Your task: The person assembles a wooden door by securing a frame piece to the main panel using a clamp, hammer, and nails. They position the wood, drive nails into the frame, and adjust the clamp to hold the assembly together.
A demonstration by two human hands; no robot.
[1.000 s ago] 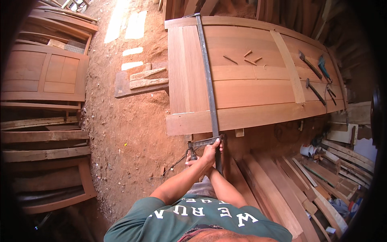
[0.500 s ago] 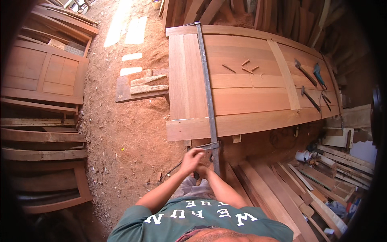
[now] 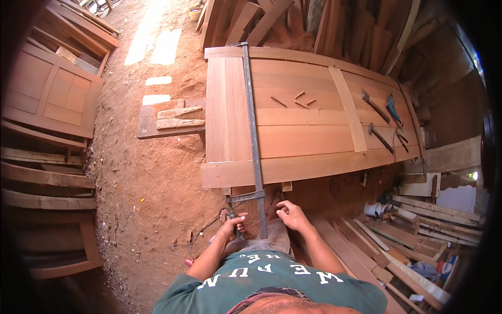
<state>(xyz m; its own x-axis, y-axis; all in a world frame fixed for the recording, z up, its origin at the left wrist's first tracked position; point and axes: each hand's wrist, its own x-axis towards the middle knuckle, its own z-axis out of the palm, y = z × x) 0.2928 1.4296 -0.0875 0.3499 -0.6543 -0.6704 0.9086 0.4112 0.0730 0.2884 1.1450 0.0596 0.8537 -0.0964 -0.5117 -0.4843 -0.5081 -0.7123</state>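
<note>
A long, dark metal bar clamp lies across a wooden panel door, its near end reaching past the door's edge towards my lap. Left of the bar, my left hand wraps round the clamp's screw handle, just below the sliding jaw. My right hand is to the right of the bar and apart from it, fingers loosely bent and separated, with nothing visible in them. Several small wooden pegs lie on the door beyond the bar.
Towards the door's right end lie a hammer, a wider-headed hammer-like tool and a teal power tool. A wooden support juts out at left. Boards are stacked beside me at right; framed panels stand at far left.
My hands, close together by the clamp jaw before, have parted. The left is now lower on the screw handle, while the right has moved to the bar's other side. The view has shifted slightly.
</note>
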